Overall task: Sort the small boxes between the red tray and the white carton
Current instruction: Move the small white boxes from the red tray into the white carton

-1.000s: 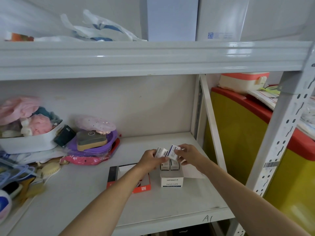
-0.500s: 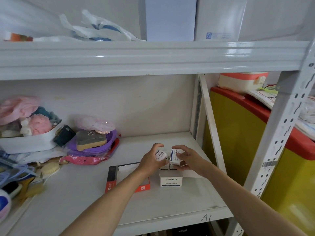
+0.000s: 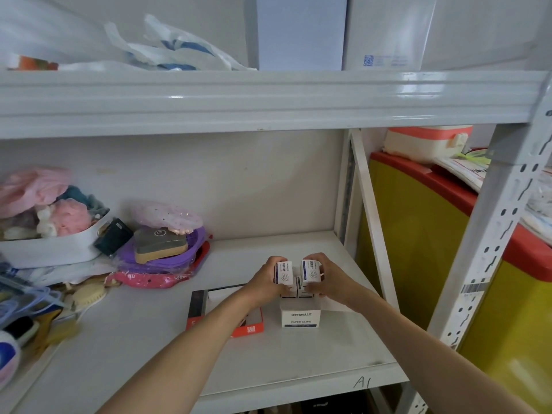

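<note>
White metal shelf, marked "A1" on the front lip, clutter pushed to the left: white bin of soft pink items, purple tray with a sponge block. Yellow bin with red lid sits outside the upright on the right.

Change over the last second: both hands came down. A second ago each held a small box tilted and clear above the carton; half a second ago they were turning them; now the left hand and right hand each hold a box upright, side by side, nearly touching, pressed down onto the boxes already standing in the white carton (front reads "PAPER CLIPS").

- Left small box: fingers clamped around its left side and back.
- Right small box: fingers wrapped over the right side, thumb low at the front.
- Red tray: just left of the carton, partly under the left forearm; visible part shows only a white insert, no boxes that I can see.

Read: this looks like the seating step, with two boxes going in as a second layer. Neither is released yet. Can't tell if they're fully seated; hands hide the lower edges.
</note>
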